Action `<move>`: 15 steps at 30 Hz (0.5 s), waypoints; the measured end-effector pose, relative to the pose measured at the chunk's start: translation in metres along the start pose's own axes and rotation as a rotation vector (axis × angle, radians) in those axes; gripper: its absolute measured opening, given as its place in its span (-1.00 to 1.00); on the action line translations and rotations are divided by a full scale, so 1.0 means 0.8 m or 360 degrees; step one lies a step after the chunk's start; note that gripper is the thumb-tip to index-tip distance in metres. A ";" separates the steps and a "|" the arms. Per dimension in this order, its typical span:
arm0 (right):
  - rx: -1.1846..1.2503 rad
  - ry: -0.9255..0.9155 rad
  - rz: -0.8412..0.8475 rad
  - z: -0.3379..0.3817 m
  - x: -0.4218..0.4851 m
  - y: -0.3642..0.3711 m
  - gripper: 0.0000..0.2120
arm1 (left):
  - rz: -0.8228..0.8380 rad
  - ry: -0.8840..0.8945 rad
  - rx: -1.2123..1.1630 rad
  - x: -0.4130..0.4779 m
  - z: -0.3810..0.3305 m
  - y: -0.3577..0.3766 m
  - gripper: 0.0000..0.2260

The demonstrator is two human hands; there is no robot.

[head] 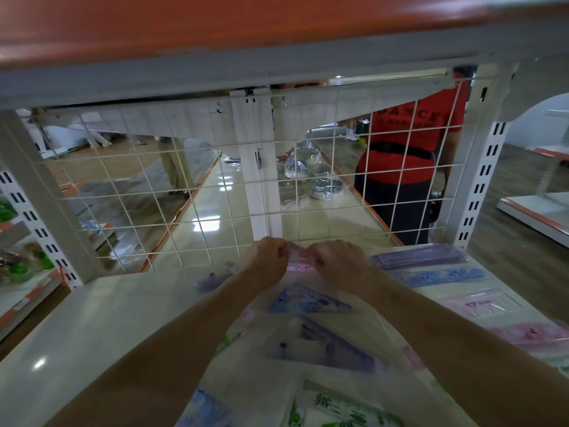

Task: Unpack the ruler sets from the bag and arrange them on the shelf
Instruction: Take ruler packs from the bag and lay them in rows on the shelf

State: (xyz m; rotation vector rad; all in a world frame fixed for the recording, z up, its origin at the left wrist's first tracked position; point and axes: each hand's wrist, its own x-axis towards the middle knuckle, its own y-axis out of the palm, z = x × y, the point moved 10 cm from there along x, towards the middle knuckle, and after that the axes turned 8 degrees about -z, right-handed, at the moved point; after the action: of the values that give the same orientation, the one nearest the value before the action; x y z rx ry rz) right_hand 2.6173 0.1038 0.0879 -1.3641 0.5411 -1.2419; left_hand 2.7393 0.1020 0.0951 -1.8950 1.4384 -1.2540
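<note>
A clear plastic bag (308, 334) lies on the white shelf (92, 328), stretched from the near edge toward the wire grid. Several ruler sets show through it: blue and purple triangles (311, 302), green packs (335, 408). My left hand (264, 257) and my right hand (338, 257) are side by side at the bag's far end, each pinching the pink-tinted plastic edge (300, 257) between them. To the right, several ruler sets (437, 275) lie flat in a column on the shelf, purple, blue and pink.
A white wire grid (215, 192) backs the shelf just beyond my hands. An upper shelf (246, 63) with an orange edge hangs overhead. A person in a red shirt (412, 143) stands behind the grid. Slotted uprights (483, 180) flank the right side.
</note>
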 end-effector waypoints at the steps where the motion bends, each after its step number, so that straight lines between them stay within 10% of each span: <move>1: 0.0036 0.0024 -0.0040 -0.005 0.002 -0.004 -0.77 | -0.0044 0.0011 -0.0001 0.000 0.000 -0.004 -0.79; 15: 0.0198 0.0101 0.0171 -0.025 -0.001 -0.008 -0.85 | 0.0299 -0.0488 -0.0442 0.020 0.021 0.003 -0.86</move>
State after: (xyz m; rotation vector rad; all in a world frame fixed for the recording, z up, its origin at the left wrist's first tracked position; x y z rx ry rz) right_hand 2.5975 0.0977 0.0888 -1.1800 0.5648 -1.2144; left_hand 2.7535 0.0836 0.0912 -1.9656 1.6383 -0.6710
